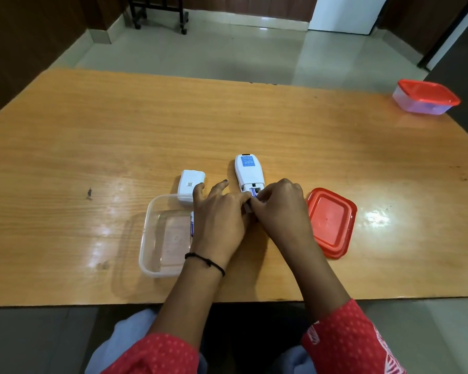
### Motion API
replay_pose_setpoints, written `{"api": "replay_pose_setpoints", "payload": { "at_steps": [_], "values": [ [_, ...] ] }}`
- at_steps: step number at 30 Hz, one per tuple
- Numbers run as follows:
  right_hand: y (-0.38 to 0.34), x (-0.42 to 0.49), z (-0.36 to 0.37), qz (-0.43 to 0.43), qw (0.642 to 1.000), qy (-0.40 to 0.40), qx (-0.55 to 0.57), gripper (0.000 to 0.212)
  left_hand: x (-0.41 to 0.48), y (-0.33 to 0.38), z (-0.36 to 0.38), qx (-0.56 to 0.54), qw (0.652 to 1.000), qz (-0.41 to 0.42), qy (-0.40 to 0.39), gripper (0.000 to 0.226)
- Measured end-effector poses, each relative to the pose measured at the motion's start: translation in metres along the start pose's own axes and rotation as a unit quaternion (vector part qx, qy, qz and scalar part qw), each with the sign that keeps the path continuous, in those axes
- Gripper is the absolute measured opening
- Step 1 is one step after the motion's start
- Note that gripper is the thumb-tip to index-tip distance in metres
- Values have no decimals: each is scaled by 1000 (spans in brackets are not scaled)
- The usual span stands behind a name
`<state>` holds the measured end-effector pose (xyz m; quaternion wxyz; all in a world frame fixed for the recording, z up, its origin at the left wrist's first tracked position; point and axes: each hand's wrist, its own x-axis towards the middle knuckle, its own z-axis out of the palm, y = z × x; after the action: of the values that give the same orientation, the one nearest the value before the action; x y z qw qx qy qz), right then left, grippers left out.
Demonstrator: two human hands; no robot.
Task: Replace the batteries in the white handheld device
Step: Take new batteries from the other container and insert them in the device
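Note:
The white handheld device (247,171) lies face down on the wooden table (119,130), with a blue label near its far end and its battery compartment open at the near end. A blue-and-white battery (254,192) shows in that compartment. My right hand (280,205) pinches at this battery with its fingertips. My left hand (219,211) rests beside the device's near end, thumb touching the compartment and fingers spread. The white battery cover (191,184) lies to the left. Another battery (191,225) lies in the clear container (153,238), partly hidden by my left hand.
A red lid (331,222) lies upside down right of my hands. A closed clear box with a red lid (424,97) stands at the far right corner. A small dark speck (89,193) marks the table on the left.

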<state>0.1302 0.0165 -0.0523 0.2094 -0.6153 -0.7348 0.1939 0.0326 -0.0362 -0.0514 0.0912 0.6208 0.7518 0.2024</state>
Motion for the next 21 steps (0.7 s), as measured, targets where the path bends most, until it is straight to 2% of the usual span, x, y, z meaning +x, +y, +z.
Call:
{"api": "replay_pose_setpoints", "payload": {
  "at_steps": [8,12,17,21],
  "values": [
    [-9,-5,-5,16,999,31,-24,23,-1,2,-2,11,1000,9,0,32],
    [-6,-10,-19,24,997,69,14,16,0,2,-1,38,999,22,-8,32],
    [1,-18,-20,-8,998,44,37,21,0,1,-1,49,997,34,-44,34],
    [-1,-19,-10,-40,997,53,34,14,-1,3,-2,55,997,41,-35,33]
  ]
}}
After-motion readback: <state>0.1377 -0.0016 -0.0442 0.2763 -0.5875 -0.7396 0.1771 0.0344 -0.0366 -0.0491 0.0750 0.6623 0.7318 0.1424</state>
